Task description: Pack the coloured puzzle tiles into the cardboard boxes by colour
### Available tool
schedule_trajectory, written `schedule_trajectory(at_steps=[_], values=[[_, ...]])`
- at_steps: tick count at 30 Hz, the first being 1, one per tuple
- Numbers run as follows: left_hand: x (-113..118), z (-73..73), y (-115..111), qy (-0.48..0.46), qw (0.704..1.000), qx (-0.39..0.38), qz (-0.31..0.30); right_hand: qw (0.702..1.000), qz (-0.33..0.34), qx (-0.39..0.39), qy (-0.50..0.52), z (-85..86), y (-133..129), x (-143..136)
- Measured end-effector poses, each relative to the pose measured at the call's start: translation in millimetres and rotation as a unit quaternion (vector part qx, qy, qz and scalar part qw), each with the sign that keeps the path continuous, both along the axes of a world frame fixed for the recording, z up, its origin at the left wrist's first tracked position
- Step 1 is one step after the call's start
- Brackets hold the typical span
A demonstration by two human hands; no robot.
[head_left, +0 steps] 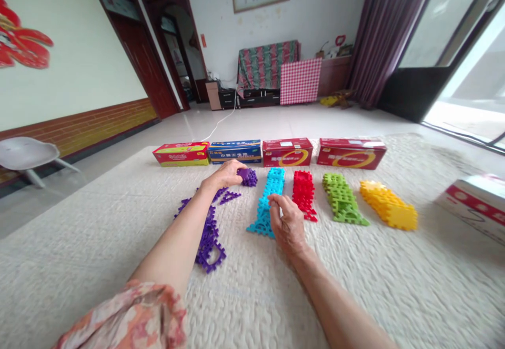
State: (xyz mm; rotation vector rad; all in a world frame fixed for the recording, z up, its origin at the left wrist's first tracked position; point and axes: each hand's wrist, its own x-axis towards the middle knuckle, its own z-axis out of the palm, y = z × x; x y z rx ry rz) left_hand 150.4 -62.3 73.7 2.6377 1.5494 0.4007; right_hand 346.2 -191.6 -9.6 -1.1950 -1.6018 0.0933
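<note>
Purple pieces, cyan pieces, red pieces and green pieces all read as moulded plastic, smooth faces, slight sheen; yellow pieces same, flat smooth end face; mat is cloth, matt, rough rippled quilting; blue carton and yellow-and-red carton are printed card, smooth, low gloss; sleeve is printed cloth, matt, creased; floor smooth, glossy, reflective; chair smooth plastic; curtain pleated cloth; checked cover probably cloth too, too far off to judge finish.
</note>
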Motion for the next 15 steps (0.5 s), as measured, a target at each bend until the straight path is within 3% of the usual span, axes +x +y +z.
schedule_trajectory(at_steps=[3,6,9,15], values=[[9.5,-1.1,22.1,0.010,1.000,-0.016,0.004,1.000,0.000,-0.003,0.003,0.2,0.2,0.2],[13.8,-0.8,30.4,0.019,0.998,-0.058,-0.005,1.000,0.002,-0.002,0.007,1.1,-0.5,0.4],[14.8,-0.7,30.2,0.026,0.997,-0.068,-0.004,1.000,0.001,-0.004,0.006,2.0,-1.4,0.5],[12.4,1.3,11.8,-0.006,1.000,-0.005,0.015,1.000,0.005,-0.010,0.010,1.3,-1.9,0.0]])
